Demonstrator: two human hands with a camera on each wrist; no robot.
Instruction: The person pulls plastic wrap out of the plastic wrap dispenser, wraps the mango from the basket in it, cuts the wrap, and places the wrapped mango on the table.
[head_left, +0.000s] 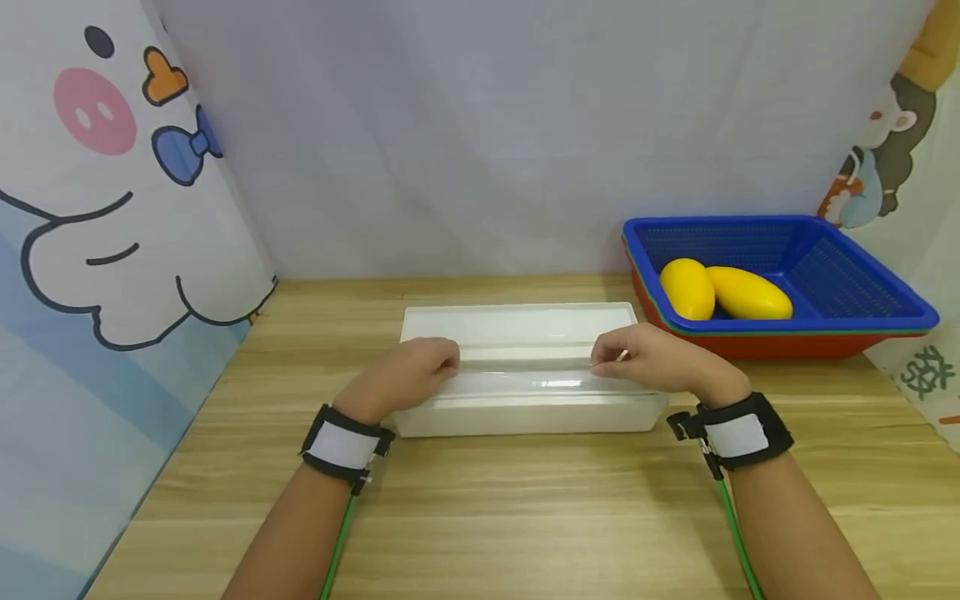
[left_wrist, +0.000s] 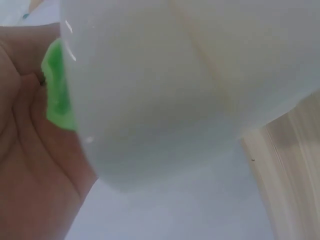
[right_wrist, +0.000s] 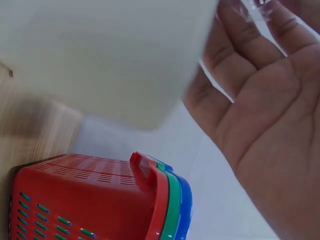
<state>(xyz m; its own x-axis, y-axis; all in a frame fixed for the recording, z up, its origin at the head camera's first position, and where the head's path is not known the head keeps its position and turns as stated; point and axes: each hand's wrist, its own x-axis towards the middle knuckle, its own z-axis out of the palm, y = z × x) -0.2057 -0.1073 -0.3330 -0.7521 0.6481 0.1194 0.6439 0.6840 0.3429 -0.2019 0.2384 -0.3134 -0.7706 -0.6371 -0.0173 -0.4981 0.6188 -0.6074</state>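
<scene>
A long white plastic box [head_left: 525, 419] lies crosswise on the table, its white lid [head_left: 521, 323] standing open at the back. Clear plastic film [head_left: 517, 382] stretches across the top of the box between both hands. At the left end, my left hand [head_left: 408, 373] pinches the film with curled fingers. My right hand [head_left: 654, 358] pinches it at the right end, thumb against fingertips; some crinkled film [right_wrist: 255, 7] shows among the fingers. A green piece [left_wrist: 59, 90] sits between the left palm and the box end in the left wrist view. The lid partly hides the box's inside.
At the back right stands a blue basket [head_left: 810, 325], stacked in a green and a red basket [right_wrist: 90, 200]. Two yellow mango-like fruits [head_left: 687, 289] lie inside it. Wood-grain table [head_left: 540, 508] extends in front of the box, with printed cloth walls behind and beside.
</scene>
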